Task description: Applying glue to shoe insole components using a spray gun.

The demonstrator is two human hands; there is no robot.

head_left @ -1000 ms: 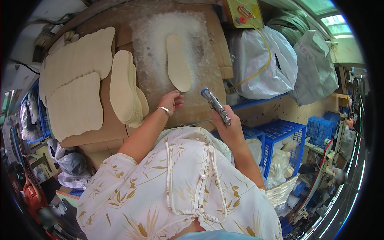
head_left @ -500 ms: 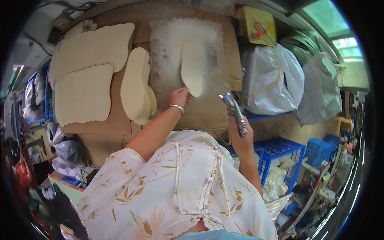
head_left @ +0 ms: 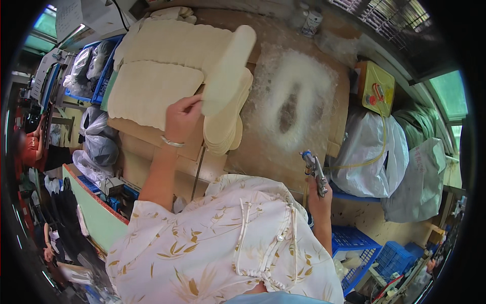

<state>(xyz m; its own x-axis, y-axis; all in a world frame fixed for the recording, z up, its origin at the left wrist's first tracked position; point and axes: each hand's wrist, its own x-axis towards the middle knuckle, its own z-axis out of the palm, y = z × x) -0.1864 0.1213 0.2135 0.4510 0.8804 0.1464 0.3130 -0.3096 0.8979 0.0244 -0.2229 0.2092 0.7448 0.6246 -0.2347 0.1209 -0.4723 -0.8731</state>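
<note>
My left hand [head_left: 182, 119] pinches the lower edge of a cream shoe insole [head_left: 231, 68], which is lifted and slightly blurred. Beneath it lies a stack of similar insoles [head_left: 219, 138], partly hidden by the raised one. A metal spray gun [head_left: 316, 172] is gripped in my right hand [head_left: 320, 202], its nozzle toward the board. In front of the nozzle, a whitish sprayed patch [head_left: 305, 114] on the brown cardboard shows a darker, insole-shaped mark.
Scalloped cream sheets [head_left: 152, 91] lie on the left of the worktable. A yellow container [head_left: 377, 87] with a hose stands right, above a plastic-wrapped bundle [head_left: 368, 152]. A can [head_left: 311, 24] is at the back; a blue crate [head_left: 354, 253] sits low right.
My left hand has lifted the insole off the sprayed patch and carried it left over the stack. The spray gun stays in my right hand. The view has shifted left.
</note>
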